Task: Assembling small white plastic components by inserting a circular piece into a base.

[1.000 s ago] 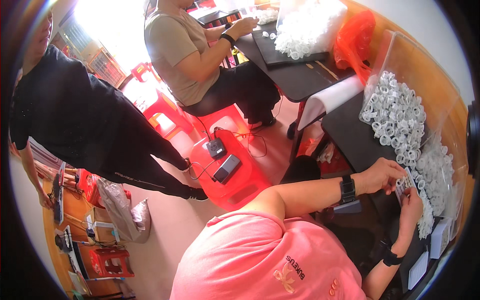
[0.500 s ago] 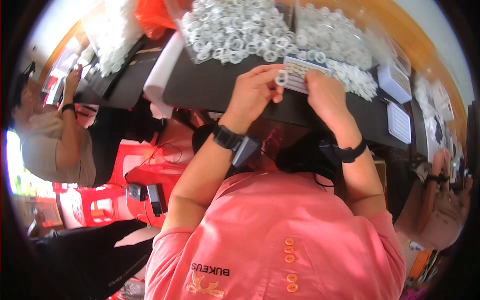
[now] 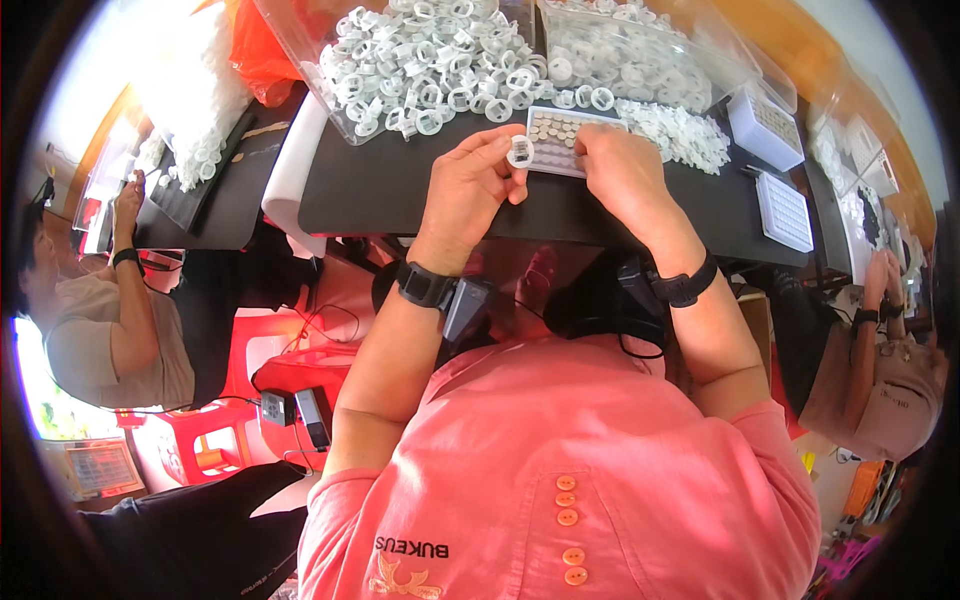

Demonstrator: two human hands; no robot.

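Observation:
My left hand point(image 3: 470, 190) pinches a small clear plastic ring point(image 3: 520, 152) between thumb and fingertips, at the left end of a white tray point(image 3: 562, 166). Rows of small round beige discs point(image 3: 550, 128) fill the tray's far part. Over the right end of that tray is my right hand point(image 3: 628, 180), its fingers curled down and closed. Whatever its fingertips hold, if anything, is hidden behind the hand. Just beyond the tray stand a few loose clear rings point(image 3: 582, 97). A heap of small white plastic pieces point(image 3: 685, 137) spreads to its right.
Clear bins of plastic rings point(image 3: 430, 65) and round white parts point(image 3: 630, 60) stand along the far side of the black table point(image 3: 400, 190). At the right are a white box point(image 3: 765, 128) and a slotted white tray point(image 3: 784, 212). Co-workers sit left point(image 3: 110, 340) and right point(image 3: 865, 390).
The whole view has shifted, so table and hands appear farther left. My left hand still holds the ring, now turned more face-on. My right hand stays at the tray, fingers closed.

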